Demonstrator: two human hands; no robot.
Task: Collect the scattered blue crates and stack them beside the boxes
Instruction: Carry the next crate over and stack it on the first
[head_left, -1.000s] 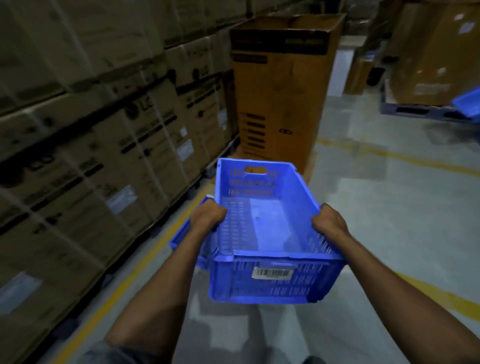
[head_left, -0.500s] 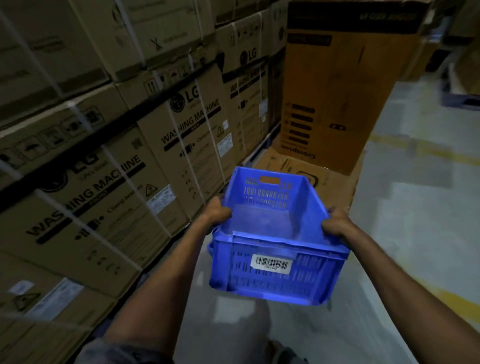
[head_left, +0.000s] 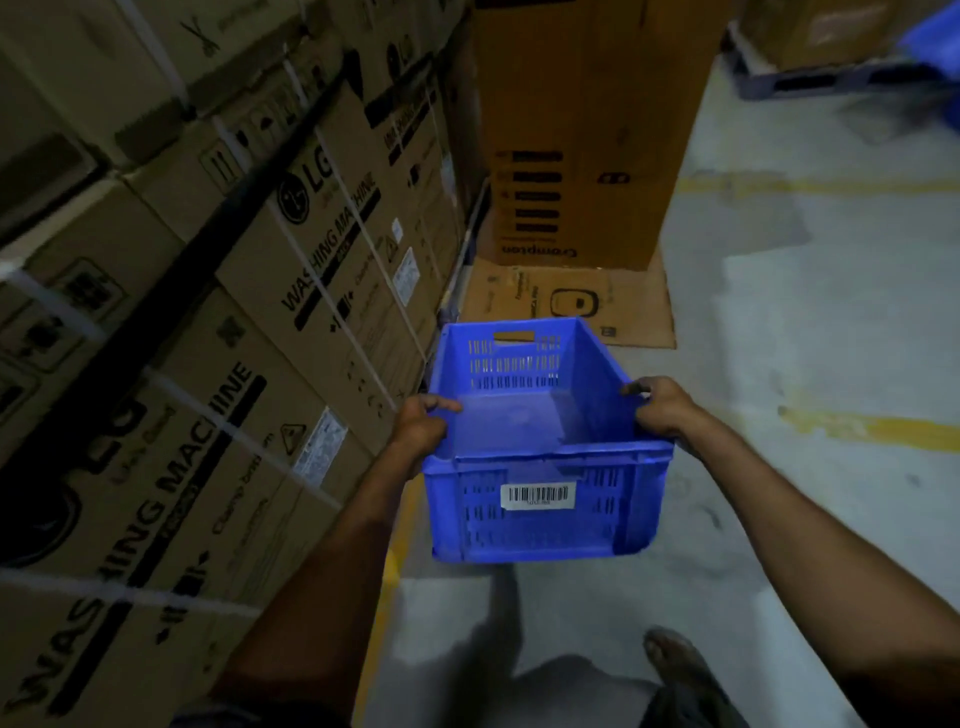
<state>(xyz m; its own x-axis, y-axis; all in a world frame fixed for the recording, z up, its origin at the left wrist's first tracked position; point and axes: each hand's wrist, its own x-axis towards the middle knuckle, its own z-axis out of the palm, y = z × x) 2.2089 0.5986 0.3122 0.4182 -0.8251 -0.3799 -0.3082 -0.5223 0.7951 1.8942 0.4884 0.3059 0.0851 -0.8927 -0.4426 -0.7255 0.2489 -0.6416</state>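
An empty blue crate (head_left: 540, 447) with slotted walls and a barcode label on its near end hangs in the air in front of me. My left hand (head_left: 422, 422) grips its left rim and my right hand (head_left: 658, 410) grips its right rim. The crate is above the grey floor, close to the stacked washing machine boxes (head_left: 249, 322) on the left. A blurred blue shape (head_left: 935, 41) shows at the top right edge; I cannot tell whether it is another crate.
A tall orange carton (head_left: 587, 135) stands ahead on a flat cardboard sheet (head_left: 566, 306). A dark pallet (head_left: 810, 78) with boxes lies at the far right. Yellow floor lines (head_left: 862, 431) cross the concrete. My foot (head_left: 675, 660) shows at the bottom.
I have walked forward along the boxes with the crate in both hands. The second blue crate seen low on the left a second ago is out of view.
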